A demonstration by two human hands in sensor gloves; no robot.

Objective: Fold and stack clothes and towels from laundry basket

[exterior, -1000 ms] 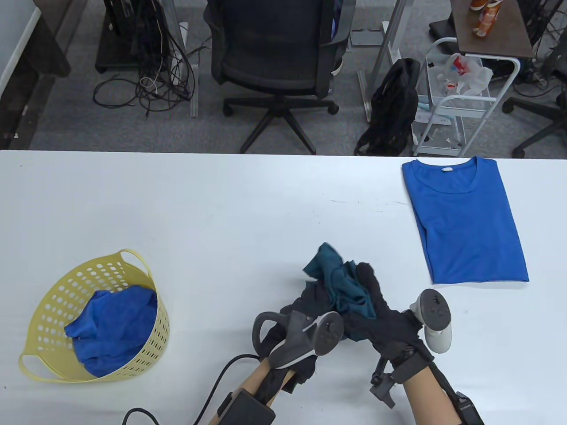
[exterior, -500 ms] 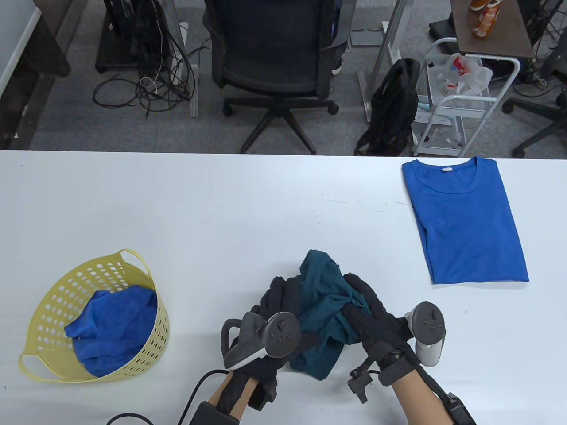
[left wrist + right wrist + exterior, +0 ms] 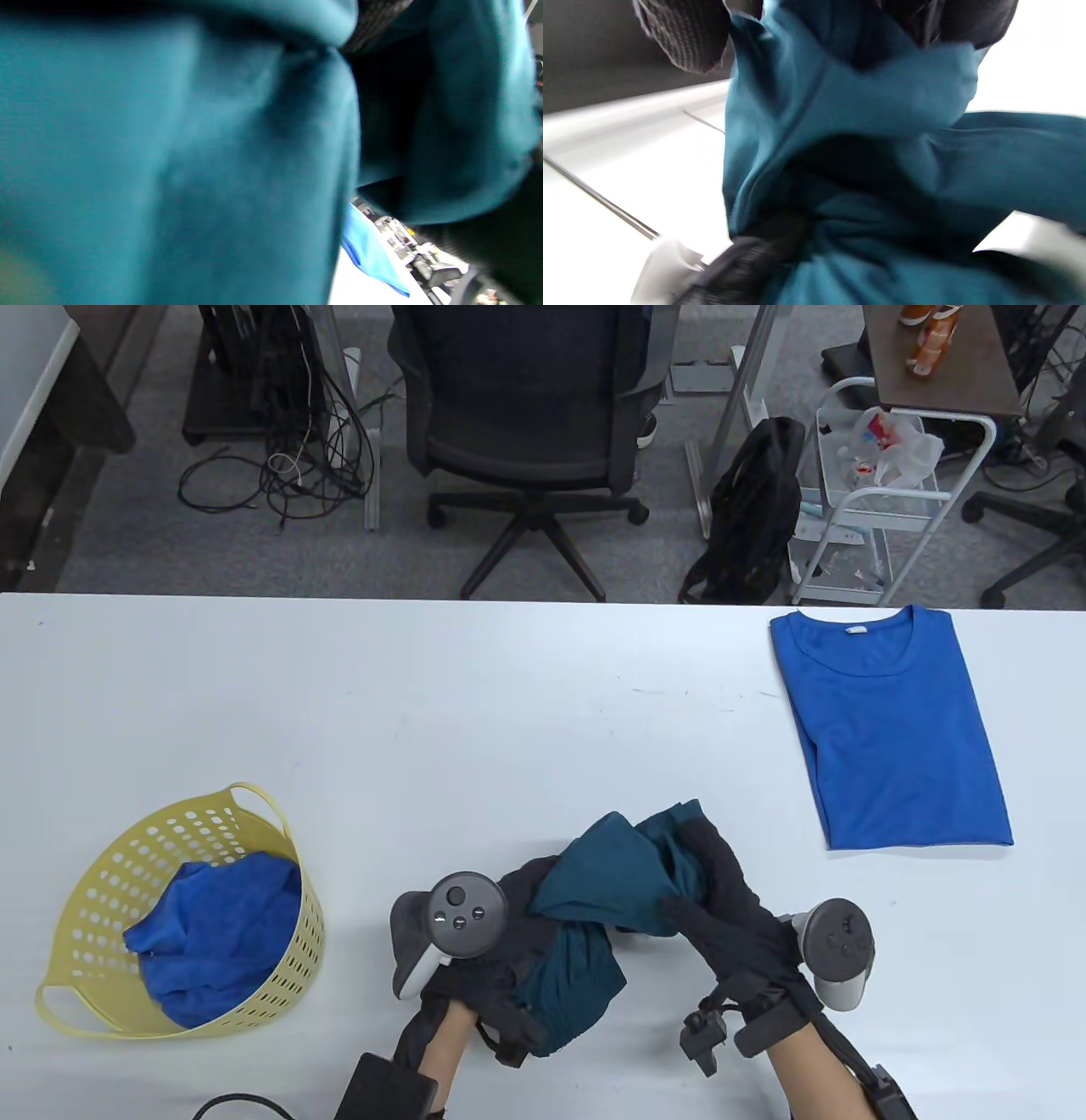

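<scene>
A crumpled dark teal garment (image 3: 594, 916) is bunched between both hands near the table's front edge. My left hand (image 3: 501, 976) grips its lower left part. My right hand (image 3: 721, 899) grips its upper right part. The teal cloth fills the left wrist view (image 3: 169, 161) and most of the right wrist view (image 3: 865, 169), where my gloved fingers (image 3: 683, 29) hang from the top. A folded blue T-shirt (image 3: 891, 729) lies flat at the right rear of the table. A yellow laundry basket (image 3: 102, 899) at the front left holds a crumpled blue towel (image 3: 216, 933).
The white table (image 3: 424, 712) spreads between the basket and the folded shirt. Beyond its far edge are an office chair (image 3: 526, 415), a black bag (image 3: 755, 509) and a white cart (image 3: 874, 492). A cable (image 3: 246, 1103) trails from my left wrist.
Both hands have turned and drawn apart with the teal garment, which has opened out wider. The left hand has shifted left and toward the front edge, the right hand slightly right.
</scene>
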